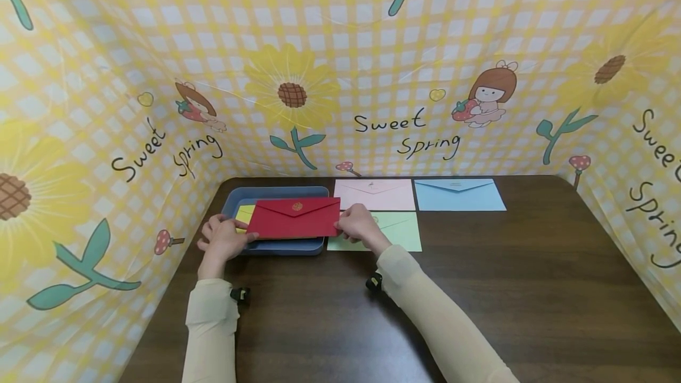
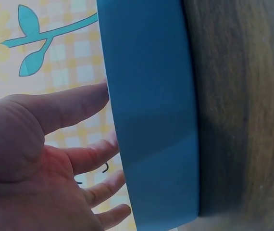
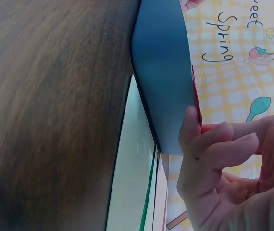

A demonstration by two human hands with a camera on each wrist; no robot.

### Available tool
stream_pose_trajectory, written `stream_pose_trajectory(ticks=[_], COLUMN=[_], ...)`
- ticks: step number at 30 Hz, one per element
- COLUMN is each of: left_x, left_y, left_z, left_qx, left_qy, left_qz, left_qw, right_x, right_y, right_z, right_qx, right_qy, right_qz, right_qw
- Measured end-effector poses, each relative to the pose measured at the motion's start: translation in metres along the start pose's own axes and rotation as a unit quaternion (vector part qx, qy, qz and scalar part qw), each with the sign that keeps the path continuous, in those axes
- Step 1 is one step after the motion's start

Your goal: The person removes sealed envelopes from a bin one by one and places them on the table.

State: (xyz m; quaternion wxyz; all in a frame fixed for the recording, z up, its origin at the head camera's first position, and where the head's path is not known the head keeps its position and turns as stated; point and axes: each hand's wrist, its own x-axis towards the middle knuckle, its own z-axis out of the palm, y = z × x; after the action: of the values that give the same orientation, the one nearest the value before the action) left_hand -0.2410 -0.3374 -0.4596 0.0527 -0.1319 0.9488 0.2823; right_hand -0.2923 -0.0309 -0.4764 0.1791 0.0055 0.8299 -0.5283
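Note:
A red envelope (image 1: 297, 217) with a gold emblem on its flap lies over the blue tray (image 1: 295, 249), its right end reaching past the tray's rim. My right hand (image 1: 362, 226) pinches that right end between thumb and curled fingers. On the tray's left side, my left hand (image 1: 222, 239) has its thumb at the red envelope's lower left corner and its other fingers spread near a yellow envelope (image 1: 245, 214). That yellow envelope shows partly from under the red one. In the left wrist view the tray wall (image 2: 151, 115) hides the fingertips.
Right of the tray lie a pink envelope (image 1: 375, 195), a blue envelope (image 1: 459, 195) and a green envelope (image 1: 402, 232), the green one partly behind my right hand. They are on a dark wooden table (image 1: 500, 288). A yellow checked cloth (image 1: 362, 34) hangs around its back and sides.

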Motion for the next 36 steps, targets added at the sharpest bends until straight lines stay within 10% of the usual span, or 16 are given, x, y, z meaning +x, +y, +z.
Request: stream_pose_trajectory(ticks=[36], left_x=[0.001], left_y=[0.002], left_z=[0.002], left_qx=[0.022], left_qy=[-0.03], left_qz=[0.007], left_qw=[0.9993], right_x=[0.006], right_y=[0.018], right_z=[-0.022], right_qx=[0.024], right_qy=[-0.002], right_qz=[0.034], right_qw=[0.9991])
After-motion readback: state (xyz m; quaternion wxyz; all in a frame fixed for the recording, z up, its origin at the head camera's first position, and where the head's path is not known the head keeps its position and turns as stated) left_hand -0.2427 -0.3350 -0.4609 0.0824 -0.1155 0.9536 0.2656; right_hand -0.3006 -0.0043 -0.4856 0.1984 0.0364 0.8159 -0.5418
